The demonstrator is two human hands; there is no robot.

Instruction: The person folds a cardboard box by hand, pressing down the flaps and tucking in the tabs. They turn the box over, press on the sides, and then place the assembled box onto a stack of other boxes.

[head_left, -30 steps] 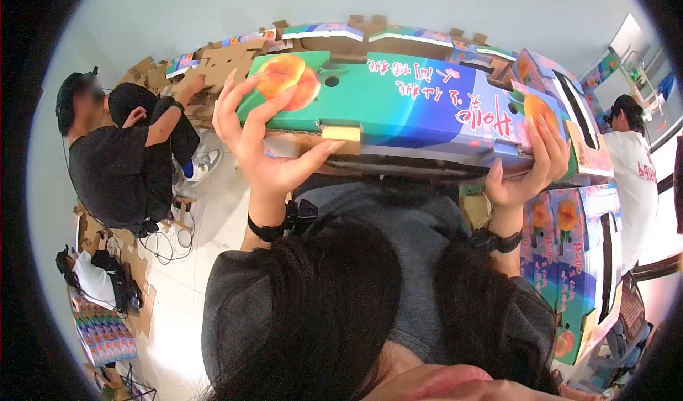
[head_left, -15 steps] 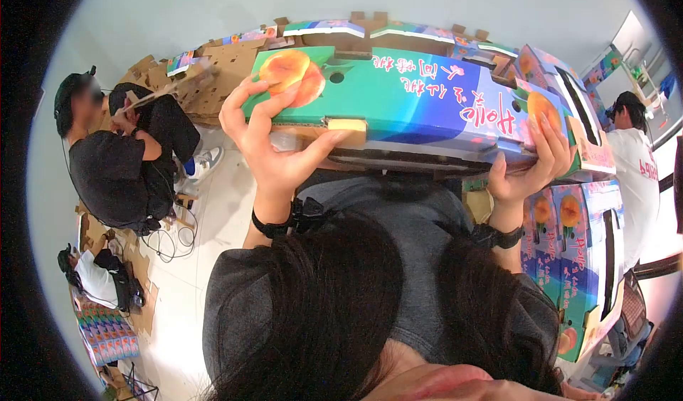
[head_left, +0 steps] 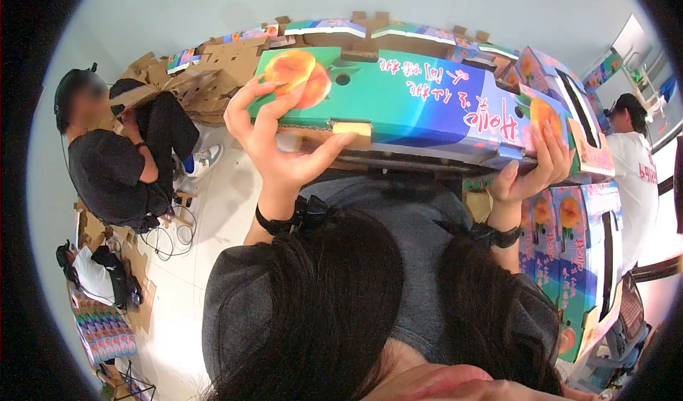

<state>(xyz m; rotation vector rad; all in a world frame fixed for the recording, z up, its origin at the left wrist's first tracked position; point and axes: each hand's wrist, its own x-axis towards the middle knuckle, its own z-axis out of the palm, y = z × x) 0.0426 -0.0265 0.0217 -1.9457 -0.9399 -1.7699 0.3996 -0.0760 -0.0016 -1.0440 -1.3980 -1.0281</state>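
Both hands hold a printed cardboard fruit box [head_left: 420, 98], coloured green, blue and pink with peach pictures and upside-down red and white lettering. My left hand [head_left: 274, 141] is closed on its left end, fingers spread over the peach picture. The left thumb touches a small tan cardboard tab [head_left: 353, 128] on the near edge. At the right end my right hand [head_left: 538, 160] grips the box, fingers on the printed face and thumb at the near edge. The dark side of the box facing my body is mostly in shadow.
More printed boxes [head_left: 569, 259] are stacked at right. Behind the held box lie cardboard sheets [head_left: 206, 81]. A seated person in black [head_left: 117, 173] handles cardboard at left; another person [head_left: 96, 276] sits farther back. A person in white [head_left: 639, 180] stands at right. Cables [head_left: 174, 234] lie on the floor.
The box has shifted very slightly to the right and its printed face has turned a little, with both hands keeping their grip. The seated person's cardboard piece at left has moved lower and left.
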